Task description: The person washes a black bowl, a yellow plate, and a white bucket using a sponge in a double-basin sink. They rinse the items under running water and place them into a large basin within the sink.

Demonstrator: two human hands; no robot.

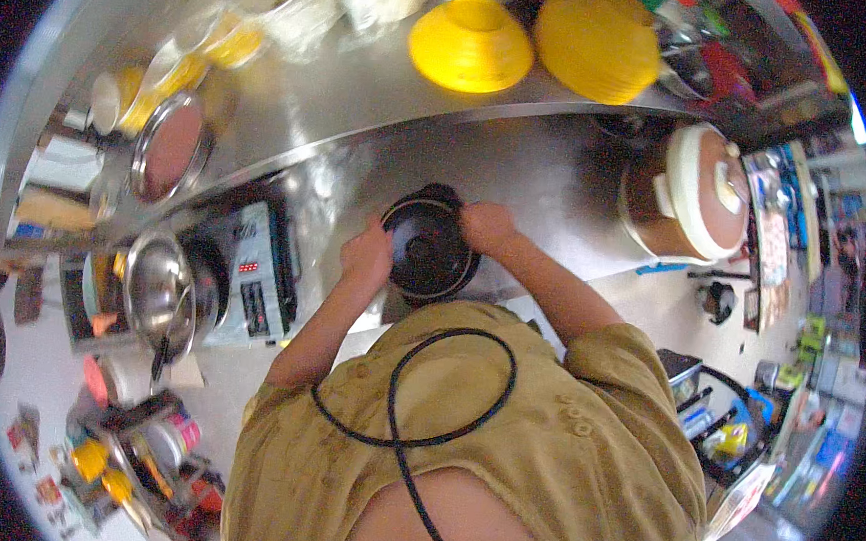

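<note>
A black round pot [433, 267] with a thin pale rim line is between my hands, close in front of my body at the edge of the steel counter [555, 181]. My left hand [369, 254] grips its left side, and my right hand [485, 228] has closed fingers on its upper right side. A darker round shape shows at its middle; whether that is a lid knob or the inside cannot be told. Both hands are slightly blurred.
Yellow bowls [471, 45] stand on the raised steel shelf [339, 96]. A brown lidded container [650, 186] is at right. At left are an appliance with a red display [257, 268], a metal bowl [159, 285] and a round steel-rimmed vessel [171, 146]. A black cable [397, 401] crosses my shirt.
</note>
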